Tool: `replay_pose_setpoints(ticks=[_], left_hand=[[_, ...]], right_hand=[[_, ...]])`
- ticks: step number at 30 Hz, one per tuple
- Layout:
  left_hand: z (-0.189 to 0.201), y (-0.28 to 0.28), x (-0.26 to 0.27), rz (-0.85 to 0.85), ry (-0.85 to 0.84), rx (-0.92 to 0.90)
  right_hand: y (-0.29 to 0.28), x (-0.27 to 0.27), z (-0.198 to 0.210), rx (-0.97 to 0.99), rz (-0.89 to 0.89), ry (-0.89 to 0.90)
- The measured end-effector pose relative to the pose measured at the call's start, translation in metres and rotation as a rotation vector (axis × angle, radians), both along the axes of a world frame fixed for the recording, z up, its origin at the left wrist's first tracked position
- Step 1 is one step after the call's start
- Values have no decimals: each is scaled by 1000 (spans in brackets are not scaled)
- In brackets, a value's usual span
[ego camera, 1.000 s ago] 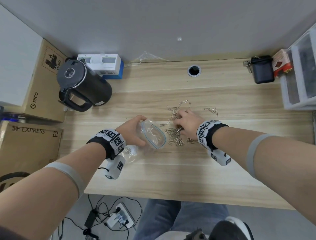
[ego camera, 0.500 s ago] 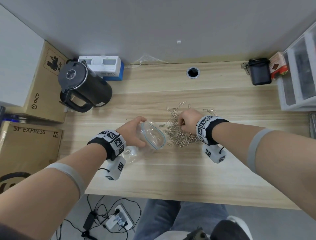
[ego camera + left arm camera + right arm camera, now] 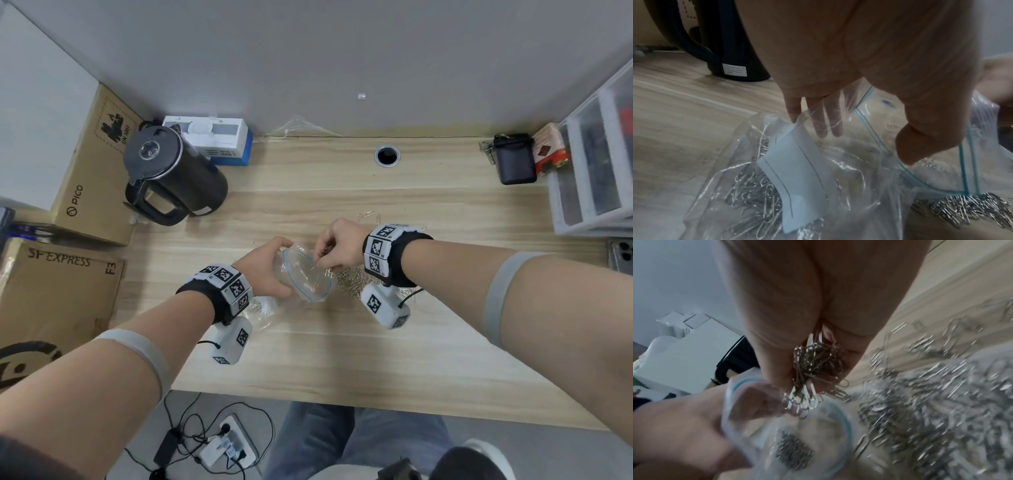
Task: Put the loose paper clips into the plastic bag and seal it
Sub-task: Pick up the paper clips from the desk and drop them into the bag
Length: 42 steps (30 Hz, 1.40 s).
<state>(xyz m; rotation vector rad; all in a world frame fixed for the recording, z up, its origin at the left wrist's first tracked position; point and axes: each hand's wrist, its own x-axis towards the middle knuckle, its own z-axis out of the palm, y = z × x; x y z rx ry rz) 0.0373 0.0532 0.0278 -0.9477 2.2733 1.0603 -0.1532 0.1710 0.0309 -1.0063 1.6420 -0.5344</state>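
Note:
My left hand (image 3: 265,270) grips the rim of a clear plastic bag (image 3: 308,277) with a blue zip strip, holding its mouth wide. The bag (image 3: 818,170) lies on the desk and holds a white label and several silver paper clips (image 3: 754,194). My right hand (image 3: 337,250) hovers over the bag's mouth, fingers curled round a bunch of paper clips (image 3: 813,368) that hang from the fingertips. A pile of loose paper clips (image 3: 349,277) lies on the wood just right of the bag, under my right wrist. In the right wrist view that pile (image 3: 931,402) is blurred.
A black kettle (image 3: 171,174) stands at the back left with a white and blue box (image 3: 215,137) behind it. Cardboard boxes (image 3: 58,281) sit left of the desk. A cable hole (image 3: 387,156), a black pouch (image 3: 513,161) and plastic drawers (image 3: 596,164) line the back and right.
My right hand has closed on a bunch of clips from the pile and moved left, up over the bag's mouth. The left hand stays holding the bag.

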Motion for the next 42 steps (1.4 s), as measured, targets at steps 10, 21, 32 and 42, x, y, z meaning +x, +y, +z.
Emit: replay_pose_setpoints(ticks=[10, 21, 32, 42], left_hand=[[-3, -1, 4, 36, 55, 36], [-1, -10, 10, 15, -9, 29], [-1, -9, -4, -131, -113, 33], [-4, -3, -12, -142, -126, 45]], right_hand=[[-14, 52, -14, 51, 149, 41], [-4, 10, -4, 97, -204, 35], [54, -84, -35, 525, -370, 756], [61, -39, -49, 317, -179, 628]])
